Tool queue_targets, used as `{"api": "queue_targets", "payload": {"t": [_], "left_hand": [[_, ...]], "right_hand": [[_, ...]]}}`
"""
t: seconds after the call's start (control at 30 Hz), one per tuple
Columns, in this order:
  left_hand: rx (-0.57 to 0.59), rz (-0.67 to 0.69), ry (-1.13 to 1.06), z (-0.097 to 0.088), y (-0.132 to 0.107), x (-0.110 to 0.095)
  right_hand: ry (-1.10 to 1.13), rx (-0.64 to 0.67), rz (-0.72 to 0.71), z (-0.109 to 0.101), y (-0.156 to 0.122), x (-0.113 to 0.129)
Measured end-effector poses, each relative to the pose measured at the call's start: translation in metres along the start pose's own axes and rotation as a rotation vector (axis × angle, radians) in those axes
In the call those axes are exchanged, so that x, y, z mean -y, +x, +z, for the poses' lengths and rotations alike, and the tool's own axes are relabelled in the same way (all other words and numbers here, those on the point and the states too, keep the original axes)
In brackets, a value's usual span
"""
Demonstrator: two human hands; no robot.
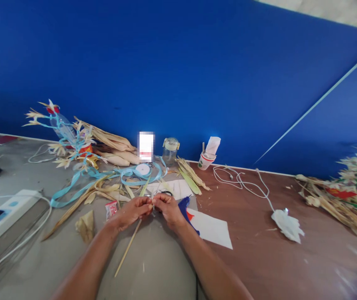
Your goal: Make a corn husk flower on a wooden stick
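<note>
My left hand (140,208) and my right hand (168,207) meet at the middle of the table, thumbs and fingertips pinched together. Between them is a small pale piece, mostly hidden by the fingers; its kind I cannot make out. A thin straw-coloured strip (127,251) slants from under my left hand toward me; whether it is held is unclear. Just beyond the fingers, dark-handled scissors (167,193) lie partly hidden near a white sheet (180,188). Beside my right wrist are a blue piece of cloth or paper (184,206) and white paper (213,228).
Dried corn husks (111,137), blue ribbon (72,189) and a husk-flower branch (77,143) spread left. A glass jar (170,152) and paper cup (205,161) stand by the blue partition. A power strip (9,212) lies far left, a white cable (243,183) right.
</note>
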State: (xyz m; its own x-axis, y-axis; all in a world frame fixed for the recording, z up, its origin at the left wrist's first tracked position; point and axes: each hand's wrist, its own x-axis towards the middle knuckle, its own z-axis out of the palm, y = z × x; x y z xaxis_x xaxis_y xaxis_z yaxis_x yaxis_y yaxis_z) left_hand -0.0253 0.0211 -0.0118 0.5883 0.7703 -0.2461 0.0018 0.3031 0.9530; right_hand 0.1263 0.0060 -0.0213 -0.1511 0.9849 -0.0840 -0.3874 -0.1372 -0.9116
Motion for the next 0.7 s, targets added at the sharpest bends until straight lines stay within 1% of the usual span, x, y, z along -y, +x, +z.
{"api": "queue_targets", "payload": {"t": [0.13, 0.23, 0.3, 0.4, 0.5, 0.6, 0.7], "left_hand": [[-0.096, 0.086, -0.113, 0.003, 0.005, 0.003], [-0.183, 0.129, -0.217, 0.009, 0.006, 0.003], [-0.195, 0.138, -0.252, 0.012, 0.006, 0.003], [-0.187, 0.138, -0.236, 0.016, 0.006, 0.005], [-0.218, 0.151, -0.191, 0.017, 0.008, 0.008], [-0.249, 0.166, -0.145, 0.016, 0.009, 0.009], [-0.28, 0.183, -0.13, 0.016, 0.009, 0.008]], "right_hand": [[0.179, -0.078, -0.013, 0.003, 0.003, -0.006], [0.253, -0.133, -0.056, 0.006, 0.004, -0.005], [0.274, -0.168, -0.072, 0.006, 0.005, -0.004], [0.283, -0.206, -0.077, 0.006, 0.006, -0.006], [0.251, -0.233, -0.09, 0.006, 0.007, -0.01], [0.206, -0.238, -0.101, 0.007, 0.007, -0.014], [0.21, -0.224, -0.104, 0.008, 0.007, -0.015]]}}
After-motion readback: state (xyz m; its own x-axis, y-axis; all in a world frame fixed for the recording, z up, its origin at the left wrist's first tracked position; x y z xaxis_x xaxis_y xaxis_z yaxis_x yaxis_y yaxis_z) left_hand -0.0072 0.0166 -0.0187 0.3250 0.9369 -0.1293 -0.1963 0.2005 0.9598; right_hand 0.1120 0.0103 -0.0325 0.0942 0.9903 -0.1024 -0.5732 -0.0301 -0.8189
